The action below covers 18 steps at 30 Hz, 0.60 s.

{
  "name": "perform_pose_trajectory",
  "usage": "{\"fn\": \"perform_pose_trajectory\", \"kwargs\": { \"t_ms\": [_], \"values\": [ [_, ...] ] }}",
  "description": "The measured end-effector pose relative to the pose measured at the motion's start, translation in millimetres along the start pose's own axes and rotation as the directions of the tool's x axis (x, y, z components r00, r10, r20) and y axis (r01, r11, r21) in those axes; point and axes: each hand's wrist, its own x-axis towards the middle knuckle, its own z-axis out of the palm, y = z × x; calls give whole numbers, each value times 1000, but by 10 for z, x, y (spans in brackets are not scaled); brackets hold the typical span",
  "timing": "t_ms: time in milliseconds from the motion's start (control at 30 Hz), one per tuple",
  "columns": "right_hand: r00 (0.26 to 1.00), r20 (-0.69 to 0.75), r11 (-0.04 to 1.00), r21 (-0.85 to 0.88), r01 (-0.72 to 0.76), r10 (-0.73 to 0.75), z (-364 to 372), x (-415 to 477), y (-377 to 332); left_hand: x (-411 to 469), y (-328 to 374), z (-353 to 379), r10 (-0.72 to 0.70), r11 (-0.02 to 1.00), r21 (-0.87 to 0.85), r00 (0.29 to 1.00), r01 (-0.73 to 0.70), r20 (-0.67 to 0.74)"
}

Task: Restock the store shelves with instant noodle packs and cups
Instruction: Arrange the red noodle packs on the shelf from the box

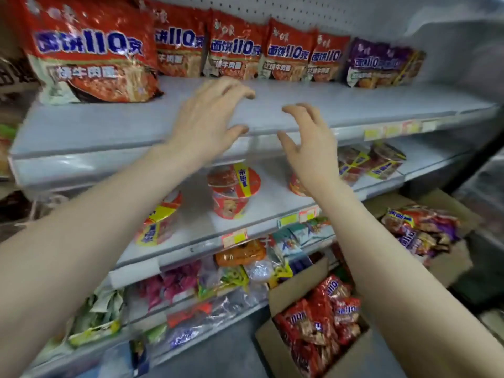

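The left hand (210,118) and right hand (308,143) hover empty over the top shelf's (381,105) front edge, fingers (237,88) spread and loosely bent, thumbs apart. Beyond the fingertips a bare strip of shelf runs to the red packs (234,50) along the back, with a purple pack (381,64) right of the right fingers and a big pack (90,55) at the front edge left of the left fingers. Under the fingers, cups (234,189) stand on the next shelf (272,201); a box (294,287) of packs sits below the right forearm.
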Motion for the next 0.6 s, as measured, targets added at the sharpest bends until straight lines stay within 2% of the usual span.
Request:
{"fn": "perform_pose_trajectory", "kwargs": {
  "t_ms": [167,367,600],
  "values": [
    [995,-51,996,24,-81,82,-300,-716,866,-8,735,786,77,994,-78,996,-73,54],
    [976,69,978,-32,-207,209,-667,-1696,2179,26,1866,1987,136,977,-184,978,-106,160],
    [918,192,938,-87,-336,347,-1020,-2442,3312,111,2819,3072,178,946,-310,947,-91,266]
  ]
}}
